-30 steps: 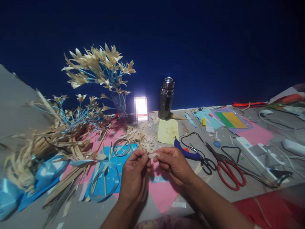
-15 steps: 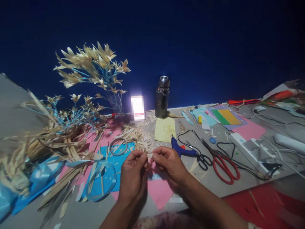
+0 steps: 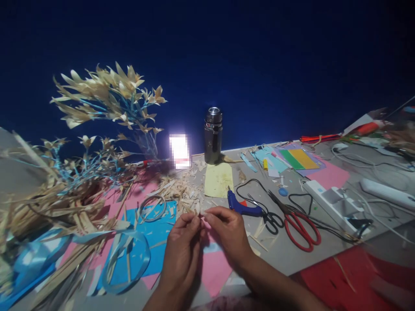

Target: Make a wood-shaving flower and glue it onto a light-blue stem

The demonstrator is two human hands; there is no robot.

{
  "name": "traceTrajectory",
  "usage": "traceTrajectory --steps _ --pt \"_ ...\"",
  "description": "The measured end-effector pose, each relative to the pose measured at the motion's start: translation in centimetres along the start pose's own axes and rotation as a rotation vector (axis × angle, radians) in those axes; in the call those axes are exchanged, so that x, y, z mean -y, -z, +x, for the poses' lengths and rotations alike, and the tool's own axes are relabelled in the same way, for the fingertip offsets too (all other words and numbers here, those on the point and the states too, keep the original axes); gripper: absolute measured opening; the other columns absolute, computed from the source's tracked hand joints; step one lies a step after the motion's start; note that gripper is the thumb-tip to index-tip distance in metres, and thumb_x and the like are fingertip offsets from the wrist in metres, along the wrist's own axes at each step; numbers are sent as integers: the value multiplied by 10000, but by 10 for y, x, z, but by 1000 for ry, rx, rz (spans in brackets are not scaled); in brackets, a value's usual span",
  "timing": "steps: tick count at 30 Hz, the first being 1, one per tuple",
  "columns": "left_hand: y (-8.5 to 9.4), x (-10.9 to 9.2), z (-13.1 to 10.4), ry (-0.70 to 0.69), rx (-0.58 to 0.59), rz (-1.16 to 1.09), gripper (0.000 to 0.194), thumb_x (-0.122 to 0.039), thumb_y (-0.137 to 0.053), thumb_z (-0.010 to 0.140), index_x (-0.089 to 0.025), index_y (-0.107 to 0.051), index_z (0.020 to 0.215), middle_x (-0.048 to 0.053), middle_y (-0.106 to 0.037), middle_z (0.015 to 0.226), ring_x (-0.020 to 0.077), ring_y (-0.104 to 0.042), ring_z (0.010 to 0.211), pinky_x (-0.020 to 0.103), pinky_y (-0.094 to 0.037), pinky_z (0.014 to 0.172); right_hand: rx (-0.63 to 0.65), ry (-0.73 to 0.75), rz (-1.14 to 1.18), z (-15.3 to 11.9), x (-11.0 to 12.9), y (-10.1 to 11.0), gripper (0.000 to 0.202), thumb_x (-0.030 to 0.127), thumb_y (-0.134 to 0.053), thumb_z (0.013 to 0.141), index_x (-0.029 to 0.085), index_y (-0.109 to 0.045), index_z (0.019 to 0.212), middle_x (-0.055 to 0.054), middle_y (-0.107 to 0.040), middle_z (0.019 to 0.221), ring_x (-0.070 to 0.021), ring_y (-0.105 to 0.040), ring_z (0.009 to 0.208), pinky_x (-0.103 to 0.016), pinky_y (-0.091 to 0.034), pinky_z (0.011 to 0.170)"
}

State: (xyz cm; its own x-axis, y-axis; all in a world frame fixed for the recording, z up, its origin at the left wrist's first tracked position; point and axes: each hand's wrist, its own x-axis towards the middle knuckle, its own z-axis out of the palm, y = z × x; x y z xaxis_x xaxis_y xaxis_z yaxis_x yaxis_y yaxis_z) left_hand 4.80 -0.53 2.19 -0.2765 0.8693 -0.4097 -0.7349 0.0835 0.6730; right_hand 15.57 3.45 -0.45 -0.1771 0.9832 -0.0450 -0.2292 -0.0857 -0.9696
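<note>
My left hand [image 3: 184, 242] is closed in a pinch, and a small pale piece of dried husk [image 3: 197, 208] pokes up at its fingertips. Thumb and forefinger of my right hand [image 3: 227, 231] are also pinched, right beside the left fingertips at the same small piece. Most of the piece is hidden by the fingers. Both hands are above pink paper [image 3: 215, 270]. Just beyond them lies a heap of husk scraps [image 3: 183, 190]. Close to the right hand is a blue glue gun [image 3: 244, 207].
Black scissors [image 3: 272, 222], red-handled scissors [image 3: 303, 229] and a white power strip [image 3: 333, 205] lie rightward. A dark flask [image 3: 213, 138] stands behind yellow paper [image 3: 218, 179]. Husk flowers [image 3: 110, 95], blue ribbon [image 3: 145, 259], a wire coil [image 3: 152, 209] and blue paper [image 3: 158, 242] are leftward.
The view has shifted slightly, so the table things sit further left. My hands remain pinched together, and the pale piece now sticks up more at the left fingertips.
</note>
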Motion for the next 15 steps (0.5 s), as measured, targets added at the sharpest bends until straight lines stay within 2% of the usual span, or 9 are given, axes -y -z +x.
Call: traceTrajectory --steps 6,12,15 --pt "1 2 6 -50 -36 82 360 -247 -923 599 -180 -658 834 -21 -681 672 127 -632 583 218 -508 553 16 50 -139 -4 7 2 164 337 -781 786 177 -773 821 -24 -732 746 -160 -627 659 -254 -479 617" --pt "15 1 11 -165 -1 264 291 -269 -892 652 -164 -681 822 8 -696 704 147 -642 602 232 -501 546 169 24 -131 -3 14 9 224 364 -719 842 152 -728 772 -22 -691 683 -155 -609 633 -247 -462 592" --pt "17 0 12 -141 5 242 279 -256 -896 651 -167 -690 817 16 -711 718 146 -646 618 234 -513 568 133 30 -173 -1 13 8 198 334 -735 822 155 -727 739 -18 -684 684 -151 -597 642 -240 -453 590"
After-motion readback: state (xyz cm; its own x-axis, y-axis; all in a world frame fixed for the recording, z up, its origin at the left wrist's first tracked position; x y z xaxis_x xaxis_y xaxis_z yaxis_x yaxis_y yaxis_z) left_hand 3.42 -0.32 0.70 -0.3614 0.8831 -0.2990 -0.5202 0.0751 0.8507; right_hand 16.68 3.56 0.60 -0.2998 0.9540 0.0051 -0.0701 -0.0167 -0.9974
